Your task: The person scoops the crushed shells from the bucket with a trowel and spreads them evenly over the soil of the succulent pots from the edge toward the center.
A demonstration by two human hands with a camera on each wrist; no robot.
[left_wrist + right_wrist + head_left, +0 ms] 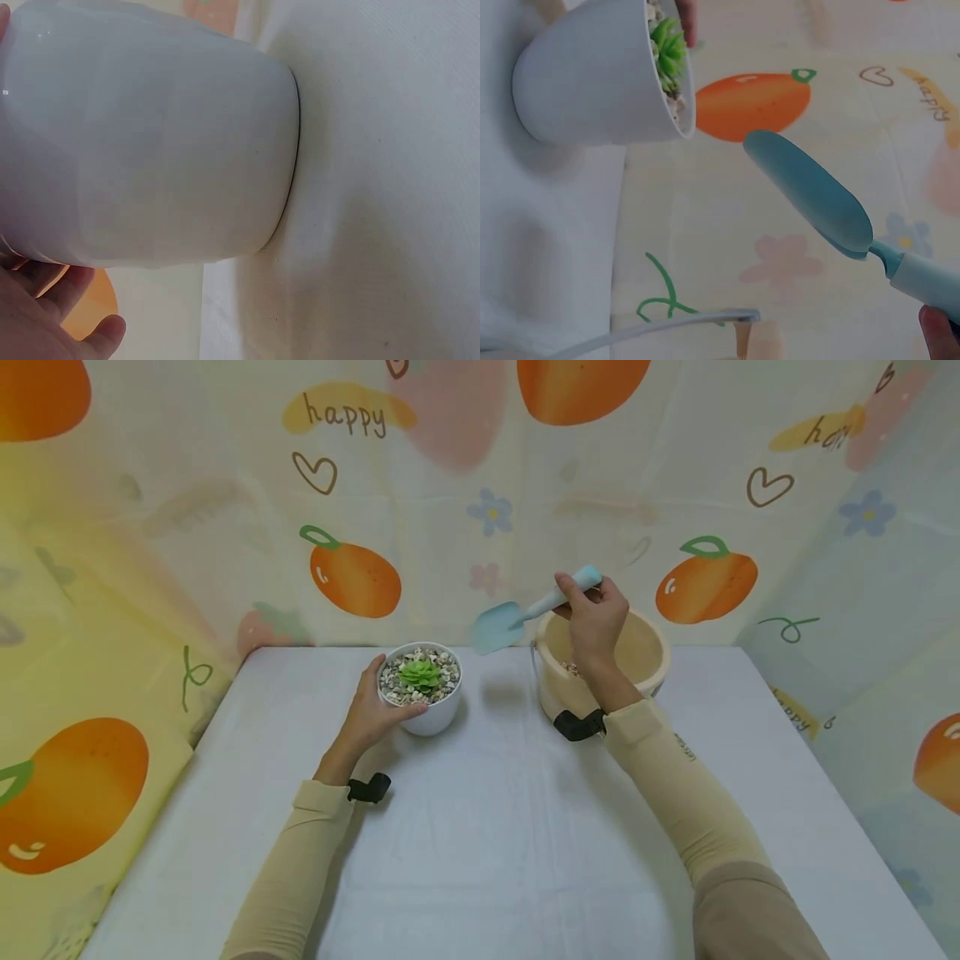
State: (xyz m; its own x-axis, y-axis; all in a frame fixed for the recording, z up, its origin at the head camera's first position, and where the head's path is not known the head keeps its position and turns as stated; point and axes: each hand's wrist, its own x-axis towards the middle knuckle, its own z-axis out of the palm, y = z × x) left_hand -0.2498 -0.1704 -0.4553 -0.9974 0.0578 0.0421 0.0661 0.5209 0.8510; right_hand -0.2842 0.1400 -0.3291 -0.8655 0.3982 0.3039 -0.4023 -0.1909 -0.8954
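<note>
A white pot [431,720] stands on the table, filled with pale pebbles [397,687] around a green succulent [420,674]. My left hand [371,710] holds the pot by its left side, thumb along the near rim. In the left wrist view the pot's smooth wall [165,142] fills much of the picture, its base on the cloth. My right hand [600,622] grips a light blue trowel [501,625] by its handle, above the table. The blade points left toward the pot; in the right wrist view the trowel [810,195] hangs apart from the pot's rim.
A cream bucket [652,668] with a thin handle stands at the back right, under my right hand, with some pebbles [572,668] inside. White cloth covers the table [450,860]. A fruit-patterned curtain [427,510] hangs close behind and at both sides.
</note>
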